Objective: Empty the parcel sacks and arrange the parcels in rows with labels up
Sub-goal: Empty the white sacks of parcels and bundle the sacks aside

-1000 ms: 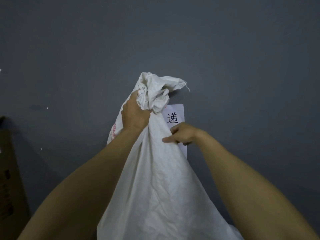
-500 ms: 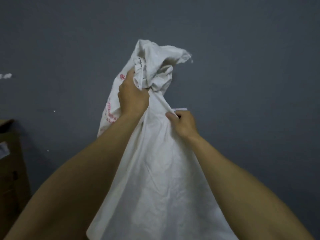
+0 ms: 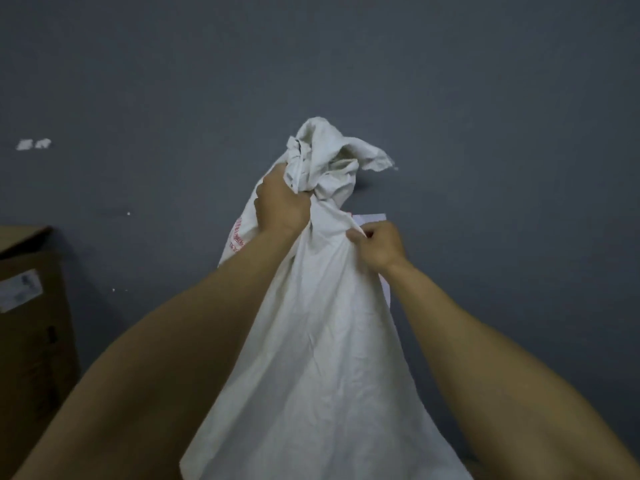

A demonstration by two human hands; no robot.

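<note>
Both bare forearms are stretched from the lower corners of the frame toward its centre. The left hand (image 3: 280, 206) is raised higher, and its grip is wrapped tight round the bunched neck of the white sack (image 3: 322, 341), with the fingers buried in the crumpled cloth. The right hand (image 3: 379, 245) is set just below and to the right, where a fold of the sack's cloth is pinched between thumb and curled fingers.

The sack is held in the centre of the frame, neck uppermost, and widens down to the lower edge. Red printing (image 3: 237, 237) is seen on its left side but is too blurred to be read. A white sheet (image 3: 372, 218) is mostly hidden behind the right hand. At the left edge stands a cardboard box (image 3: 31, 341), whose pale label (image 3: 19, 289) cannot be read.
</note>
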